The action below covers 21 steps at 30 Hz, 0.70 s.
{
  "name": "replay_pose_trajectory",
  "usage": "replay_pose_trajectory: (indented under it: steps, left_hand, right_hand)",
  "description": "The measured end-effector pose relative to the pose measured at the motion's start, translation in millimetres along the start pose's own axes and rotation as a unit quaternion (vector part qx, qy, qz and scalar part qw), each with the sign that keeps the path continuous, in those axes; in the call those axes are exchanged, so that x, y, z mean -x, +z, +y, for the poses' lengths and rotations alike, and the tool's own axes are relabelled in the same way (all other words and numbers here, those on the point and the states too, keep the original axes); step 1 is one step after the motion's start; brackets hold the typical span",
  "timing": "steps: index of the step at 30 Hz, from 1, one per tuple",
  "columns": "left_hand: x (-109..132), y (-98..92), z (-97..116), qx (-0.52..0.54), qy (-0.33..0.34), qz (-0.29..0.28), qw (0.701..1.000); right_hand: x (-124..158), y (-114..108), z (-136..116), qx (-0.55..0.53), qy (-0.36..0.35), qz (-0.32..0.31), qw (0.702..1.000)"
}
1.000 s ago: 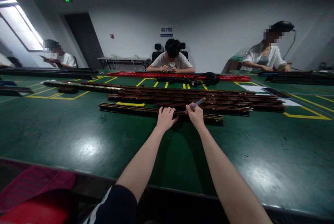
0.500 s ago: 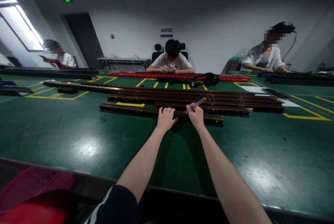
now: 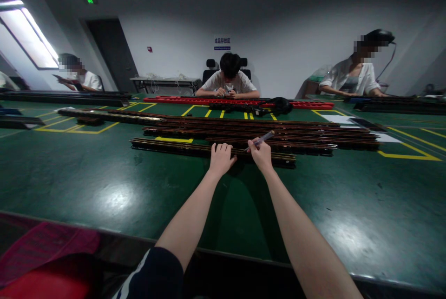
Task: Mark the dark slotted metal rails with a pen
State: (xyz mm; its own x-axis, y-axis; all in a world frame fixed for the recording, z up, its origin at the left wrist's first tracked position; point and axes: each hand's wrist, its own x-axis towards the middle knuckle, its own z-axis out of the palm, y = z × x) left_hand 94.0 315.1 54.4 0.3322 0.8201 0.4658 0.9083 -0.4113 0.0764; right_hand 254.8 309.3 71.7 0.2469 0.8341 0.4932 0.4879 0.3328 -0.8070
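Observation:
A long dark strip (image 3: 167, 146) with thin brass-coloured edges lies crosswise on the green table. My left hand (image 3: 221, 158) grips it near the middle, fingers bent over its far side and thumb pointing right along the near side. Just to the right, my right hand (image 3: 261, 154) is closed around a slim translucent pen-like tool (image 3: 265, 137). The tool leans up to the right, its thin lower end down at the strip between my hands. I cannot tell whether that tip touches the strip.
Several similar strips (image 3: 296, 134) lie bundled right behind. Beyond them are a long red rail (image 3: 310, 104) and a black cable coil (image 3: 278, 104). White paper (image 3: 388, 138) lies to the right. Co-workers sit across the table, one person (image 3: 226, 83) directly opposite. The table edge (image 3: 121, 234) runs below my forearms.
The strip has slid very slightly left, with both my hands shifting along with it. My grip on the pen-like tool looks the same.

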Motion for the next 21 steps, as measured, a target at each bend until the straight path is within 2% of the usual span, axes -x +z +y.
replay_pose_trajectory:
  steps: [13,21]
  left_hand:
    - [-1.0,-2.4,1.6,0.004,-0.048,-0.001,0.999]
    - [-0.3,-1.8,1.3,0.018,-0.034,0.009,0.999]
  right_hand:
    - [2.4,-1.5,-2.5,-0.003,-0.011,0.01,1.0]
    - [2.8,-1.9,-4.6,0.007,-0.01,0.012,1.0]
